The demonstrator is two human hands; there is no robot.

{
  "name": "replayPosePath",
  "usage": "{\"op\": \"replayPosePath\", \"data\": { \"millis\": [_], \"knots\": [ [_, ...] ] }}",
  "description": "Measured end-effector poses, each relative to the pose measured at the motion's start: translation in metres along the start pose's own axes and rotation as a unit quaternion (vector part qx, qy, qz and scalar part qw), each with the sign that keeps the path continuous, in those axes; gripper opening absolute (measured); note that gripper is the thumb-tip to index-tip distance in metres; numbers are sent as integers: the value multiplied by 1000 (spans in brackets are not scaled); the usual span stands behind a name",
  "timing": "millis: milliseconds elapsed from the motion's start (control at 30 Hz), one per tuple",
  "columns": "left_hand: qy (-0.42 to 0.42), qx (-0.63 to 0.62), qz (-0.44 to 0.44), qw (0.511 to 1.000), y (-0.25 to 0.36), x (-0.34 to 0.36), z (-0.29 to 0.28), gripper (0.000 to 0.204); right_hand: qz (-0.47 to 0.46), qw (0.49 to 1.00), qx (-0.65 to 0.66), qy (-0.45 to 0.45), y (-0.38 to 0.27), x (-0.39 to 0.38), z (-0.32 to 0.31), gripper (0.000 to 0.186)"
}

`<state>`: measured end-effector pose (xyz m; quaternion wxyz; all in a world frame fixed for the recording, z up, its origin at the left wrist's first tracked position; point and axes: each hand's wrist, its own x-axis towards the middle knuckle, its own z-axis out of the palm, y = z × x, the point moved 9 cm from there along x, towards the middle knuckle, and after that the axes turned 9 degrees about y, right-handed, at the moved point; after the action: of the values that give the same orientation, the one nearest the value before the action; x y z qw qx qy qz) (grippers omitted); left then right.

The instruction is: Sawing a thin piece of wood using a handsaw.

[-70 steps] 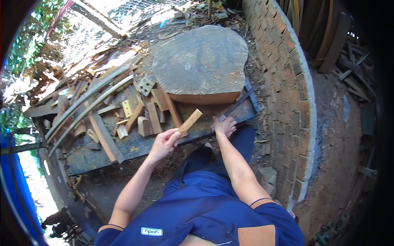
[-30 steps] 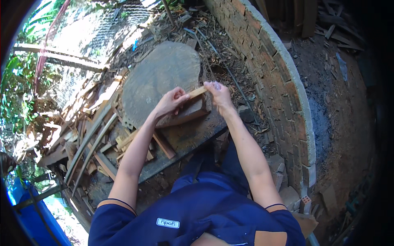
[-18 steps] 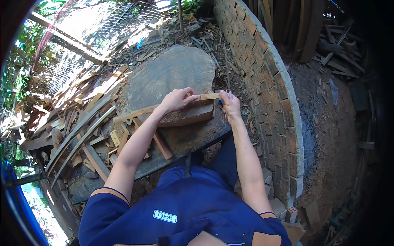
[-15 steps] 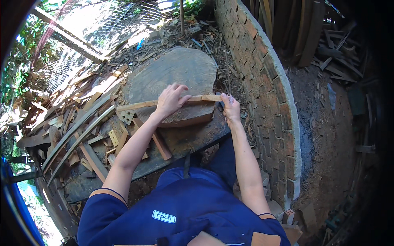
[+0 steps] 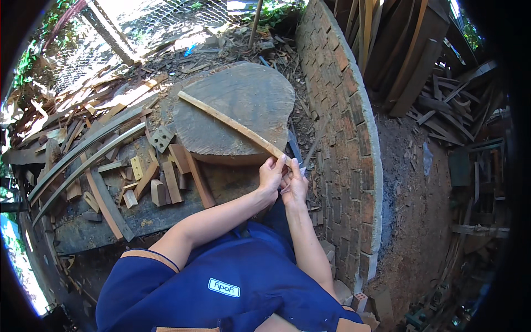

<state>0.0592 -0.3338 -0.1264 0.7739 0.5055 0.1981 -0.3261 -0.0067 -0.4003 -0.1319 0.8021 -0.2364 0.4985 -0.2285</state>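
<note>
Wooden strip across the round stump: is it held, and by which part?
Yes. The left hand grips the wooden strip at its near end; the right hand touches there too.

Both hands [image 5: 282, 180] together, fingers curled.

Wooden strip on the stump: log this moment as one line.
left hand: grips wooden strip near end | right hand: beside it, contents unclear | strip lies across stump | brick wall right

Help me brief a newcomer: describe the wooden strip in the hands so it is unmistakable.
Find the big round stump slab beside the curved brick wall. A long pale wooden strip lies slantwise across its top, its near end gripped by the left hand and right hand. Unlike the short blocks left of the stump, it is thin and long.
</note>
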Motion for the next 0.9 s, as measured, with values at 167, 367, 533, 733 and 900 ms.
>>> {"op": "replayPosePath", "data": {
  "millis": [167, 367, 533, 733, 900],
  "knots": [
    [-76, 41, 100, 991, 27, -14, 0, 22, -24, 1000, -11, -14, -7, -35, 5, 30],
    [-294, 282, 146, 902, 93, -20, 14, 30, -121, 991, -60, 12, -37, -47, -18, 26],
    [-337, 606, 217, 687, 147, 1, 16, 34, -254, 962, -69, 70, -73, -45, -29, 33],
    [-436, 682, 156, 566, 131, 45, 33, 36, -371, 910, -171, 75, -77, -51, -36, 32],
    [-452, 677, 24, 580, 117, 80, 18, 38, -378, 879, -288, 26, -61, -38, -12, 24]
  ]
}}
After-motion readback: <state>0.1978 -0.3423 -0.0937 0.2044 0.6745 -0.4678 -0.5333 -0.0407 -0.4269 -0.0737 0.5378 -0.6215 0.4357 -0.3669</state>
